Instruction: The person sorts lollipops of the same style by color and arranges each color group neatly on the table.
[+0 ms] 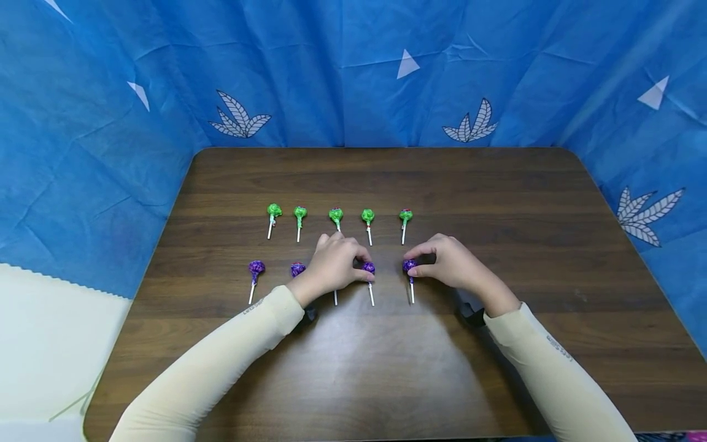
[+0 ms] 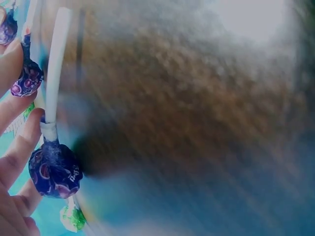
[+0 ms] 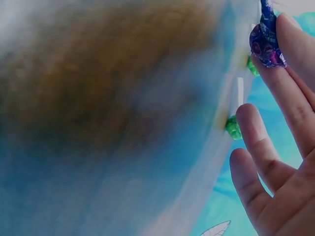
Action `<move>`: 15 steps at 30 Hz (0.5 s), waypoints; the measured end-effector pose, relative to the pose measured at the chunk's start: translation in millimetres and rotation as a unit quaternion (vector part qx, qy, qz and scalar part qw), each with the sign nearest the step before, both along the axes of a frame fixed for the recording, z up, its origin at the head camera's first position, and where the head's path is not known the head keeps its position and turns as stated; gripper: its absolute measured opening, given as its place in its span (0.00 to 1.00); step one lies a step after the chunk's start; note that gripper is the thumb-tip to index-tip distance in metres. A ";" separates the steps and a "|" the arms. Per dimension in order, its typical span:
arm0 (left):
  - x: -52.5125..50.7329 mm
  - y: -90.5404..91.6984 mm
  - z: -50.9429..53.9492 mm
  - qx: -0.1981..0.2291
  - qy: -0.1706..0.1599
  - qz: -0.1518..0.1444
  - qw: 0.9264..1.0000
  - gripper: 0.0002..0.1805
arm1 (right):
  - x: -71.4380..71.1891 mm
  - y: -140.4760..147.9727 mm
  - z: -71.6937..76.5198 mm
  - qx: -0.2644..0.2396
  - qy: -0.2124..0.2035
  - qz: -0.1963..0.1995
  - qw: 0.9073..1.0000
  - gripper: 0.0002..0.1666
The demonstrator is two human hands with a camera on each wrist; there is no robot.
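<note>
My left hand (image 1: 334, 263) pinches the head of a purple-wrapped lollipop (image 1: 368, 267) between thumb and index finger. To its right, my right hand (image 1: 454, 263) holds another purple lollipop (image 1: 409, 266) by the head in the same way. Both white sticks point toward the near edge. In the left wrist view, the pinched lollipop (image 2: 28, 81) shows between the fingertips, while a nearer purple lollipop (image 2: 55, 169) is beside the other fingers. The right wrist view shows the purple head (image 3: 267, 46) between thumb and finger, with the remaining fingers spread.
Several green lollipops (image 1: 300, 212) form a row farther back on the wooden table (image 1: 497, 196). In the front row, a purple lollipop (image 1: 256, 268) lies at the far left and another (image 1: 297, 269) is partly behind my left hand. A blue curtain (image 1: 370, 104) surrounds the table's back and sides.
</note>
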State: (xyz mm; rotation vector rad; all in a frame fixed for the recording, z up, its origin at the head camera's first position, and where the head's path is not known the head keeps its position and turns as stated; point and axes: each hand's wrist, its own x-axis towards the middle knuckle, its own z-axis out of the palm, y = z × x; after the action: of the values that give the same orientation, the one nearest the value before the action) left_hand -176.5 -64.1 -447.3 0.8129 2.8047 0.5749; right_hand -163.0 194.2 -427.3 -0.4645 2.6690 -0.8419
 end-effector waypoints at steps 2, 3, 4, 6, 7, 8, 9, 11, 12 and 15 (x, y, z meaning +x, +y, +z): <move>0.3 0.2 -0.2 0.000 0.001 0.001 1.000 0.17 | 0.4 0.4 -2.8 -0.001 0.005 0.003 1.000 0.17; 0.3 0.3 -0.2 0.000 0.001 0.002 1.000 0.17 | 0.3 0.5 -4.4 0.000 0.008 0.005 1.000 0.17; 0.4 0.4 -0.2 0.000 0.001 0.002 1.000 0.17 | 0.1 0.3 -5.8 0.001 0.012 0.006 1.000 0.16; 0.8 0.5 0.1 0.000 0.000 0.002 1.000 0.17 | 0.0 -0.1 -8.1 0.003 0.016 0.007 1.000 0.16; 1.1 0.5 0.1 0.000 0.000 0.002 1.000 0.17 | -0.2 -0.2 -9.2 0.005 0.019 0.009 1.000 0.16; 1.4 0.6 0.4 0.000 0.000 0.002 1.000 0.17 | -0.3 -0.3 -10.0 0.006 0.020 0.010 1.000 0.16; 1.6 0.7 0.6 -0.001 0.000 0.001 1.000 0.17 | -0.4 -0.3 -10.7 0.008 0.021 0.010 1.000 0.16; 2.1 0.7 0.8 0.000 -0.001 0.000 1.000 0.17 | -0.2 -0.4 -11.3 0.010 0.020 0.010 1.000 0.16; 2.3 0.8 0.9 0.000 -0.002 0.000 1.000 0.17 | -0.1 -0.4 -11.5 0.010 0.020 0.009 1.000 0.17; 2.4 1.1 1.0 0.001 -0.004 0.000 1.000 0.17 | 0.2 -0.1 -11.4 0.012 0.019 0.005 1.000 0.17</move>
State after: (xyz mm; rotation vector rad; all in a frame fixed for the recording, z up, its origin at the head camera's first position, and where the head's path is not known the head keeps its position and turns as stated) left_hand -174.1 -63.0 -446.4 0.8109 2.7976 0.5802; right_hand -162.8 194.1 -438.6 -0.4932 2.7054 -0.8050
